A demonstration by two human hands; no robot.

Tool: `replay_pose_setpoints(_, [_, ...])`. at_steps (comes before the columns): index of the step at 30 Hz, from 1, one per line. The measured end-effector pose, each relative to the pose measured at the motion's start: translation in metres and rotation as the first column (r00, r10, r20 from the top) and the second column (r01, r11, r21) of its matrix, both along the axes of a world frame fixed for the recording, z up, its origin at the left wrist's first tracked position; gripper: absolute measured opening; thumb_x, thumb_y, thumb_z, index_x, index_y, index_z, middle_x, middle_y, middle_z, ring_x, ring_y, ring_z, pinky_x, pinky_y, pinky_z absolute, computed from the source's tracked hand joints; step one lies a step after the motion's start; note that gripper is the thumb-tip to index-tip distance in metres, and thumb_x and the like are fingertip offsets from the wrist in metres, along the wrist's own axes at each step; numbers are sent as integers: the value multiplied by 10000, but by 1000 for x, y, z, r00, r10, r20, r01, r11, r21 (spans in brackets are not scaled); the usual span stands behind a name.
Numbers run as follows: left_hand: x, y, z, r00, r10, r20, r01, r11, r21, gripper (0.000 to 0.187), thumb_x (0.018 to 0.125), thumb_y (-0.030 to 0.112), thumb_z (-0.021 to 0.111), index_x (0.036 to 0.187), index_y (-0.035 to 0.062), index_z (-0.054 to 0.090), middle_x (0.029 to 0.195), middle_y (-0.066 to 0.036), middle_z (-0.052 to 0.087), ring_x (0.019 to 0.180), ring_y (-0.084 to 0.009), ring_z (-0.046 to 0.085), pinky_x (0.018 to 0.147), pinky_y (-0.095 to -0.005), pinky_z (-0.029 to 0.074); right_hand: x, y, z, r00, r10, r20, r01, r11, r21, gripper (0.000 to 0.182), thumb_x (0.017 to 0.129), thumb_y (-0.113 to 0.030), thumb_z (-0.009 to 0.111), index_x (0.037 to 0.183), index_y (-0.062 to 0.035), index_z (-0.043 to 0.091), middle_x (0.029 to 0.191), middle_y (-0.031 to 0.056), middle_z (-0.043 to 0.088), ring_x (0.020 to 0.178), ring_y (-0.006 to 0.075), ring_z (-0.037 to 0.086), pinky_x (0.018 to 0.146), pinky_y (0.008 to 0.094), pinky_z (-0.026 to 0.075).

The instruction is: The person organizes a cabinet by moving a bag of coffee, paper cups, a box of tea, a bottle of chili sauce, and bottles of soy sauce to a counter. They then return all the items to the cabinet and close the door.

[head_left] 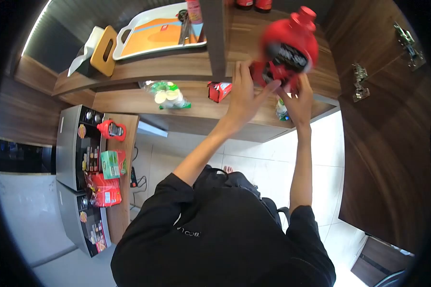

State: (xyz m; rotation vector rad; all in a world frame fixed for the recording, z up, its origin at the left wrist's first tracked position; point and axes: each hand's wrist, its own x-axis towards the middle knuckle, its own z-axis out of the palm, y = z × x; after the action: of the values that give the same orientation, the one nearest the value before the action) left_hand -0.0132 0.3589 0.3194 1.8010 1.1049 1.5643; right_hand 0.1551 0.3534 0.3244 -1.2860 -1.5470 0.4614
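Note:
Both my hands are raised at the wooden shelf, around the lower part of a large red bottle with a black label, which is blurred and tilted. My left hand presses its fingers and thumb against the bottle's lower left side. On the lower right side is my right hand, its fingers wrapped round the base. Below my left hand, a small red packet lies on the lower shelf. A clear and green package sits partly hidden behind my right hand.
A white tray and a wooden board are at the upper left. A bag with white round items lies on the lower shelf. Left, a side counter holds a red bottle and packets. An open cabinet door stands right.

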Motion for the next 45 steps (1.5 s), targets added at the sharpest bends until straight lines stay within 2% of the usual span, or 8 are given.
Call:
replay_pose_setpoints(7, [-67, -103, -51, 914, -216, -344, 255, 964, 72, 726, 751, 189, 820, 1353, -15, 469, 1315, -201, 557, 1168, -403, 562, 978, -455, 473, 0, -96, -46, 904, 415, 106, -382, 893, -237, 506, 744, -153, 821, 1203, -54, 635, 1191, 121, 670, 1006, 229, 680, 831, 332, 536])
replay_pose_setpoints(8, [-75, -117, -69, 910, -227, -347, 244, 970, 6, 722, 757, 187, 819, 1354, -6, 463, 1308, -195, 563, 1151, -400, 579, 960, -453, 490, -9, -99, -46, 883, 461, -85, -461, 821, -336, 495, 733, -156, 813, 1191, -66, 646, 1207, 129, 673, 989, 247, 702, 836, 343, 540])
replay_pose_setpoints(14, [-120, -150, -158, 936, -267, -230, 148, 890, -431, 638, 856, 183, 766, 1361, 16, 414, 1283, -206, 555, 1165, -390, 602, 943, -453, 522, -56, -89, -175, 741, 589, 322, -435, 786, -439, 557, 659, -232, 875, 1157, -120, 653, 1076, 126, 697, 973, 376, 664, 794, 432, 544])
replay_pose_setpoints(22, [-197, -128, -236, 953, -135, -272, -47, 821, -569, 608, 805, 209, 807, 1269, 26, 461, 1146, -212, 582, 1005, -424, 630, 815, -475, 535, -143, -43, -298, 783, 622, 31, -489, 645, -587, 556, 573, -178, 936, 1072, -93, 708, 1023, 135, 739, 951, 333, 705, 833, 415, 548])
replay_pose_setpoints(34, [-261, 28, -300, 895, -170, -413, -141, 769, -623, 587, 723, 95, 842, 1210, 65, 515, 1066, -212, 677, 1023, -430, 633, 833, -498, 528, -233, 57, -289, 975, 204, -88, -216, 774, -596, 527, 675, -123, 863, 1180, -120, 711, 1076, 100, 752, 1004, 224, 717, 899, 362, 551])
replay_pose_setpoints(37, [-260, 49, -321, 912, -29, -408, -128, 928, -350, 580, 739, 100, 835, 1232, 80, 530, 1069, -181, 685, 968, -415, 656, 822, -485, 537, -242, 58, -313, 974, 50, -223, -165, 828, -536, 564, 689, -135, 861, 1225, -143, 688, 1055, 106, 755, 994, 211, 723, 867, 357, 561])
replay_pose_setpoints(42, [-248, 65, -338, 983, -51, -177, -70, 784, -616, 622, 764, 96, 814, 1287, 22, 485, 1218, -206, 630, 1034, -398, 649, 883, -459, 527, -261, 49, -286, 994, -107, -24, 60, 708, -704, 741, 765, -49, 806, 1437, -137, 506, 1101, 132, 733, 1012, 191, 716, 835, 371, 579])
replay_pose_setpoints(45, [-240, 52, -329, 998, 28, 56, 14, 775, -632, 641, 779, 111, 804, 1301, -19, 455, 1287, -234, 590, 1115, -368, 636, 905, -455, 529, -271, 33, -326, 898, -165, -409, -29, 903, -428, 791, 797, -20, 782, 1494, -94, 413, 1306, 161, 639, 1066, 240, 697, 827, 396, 589])
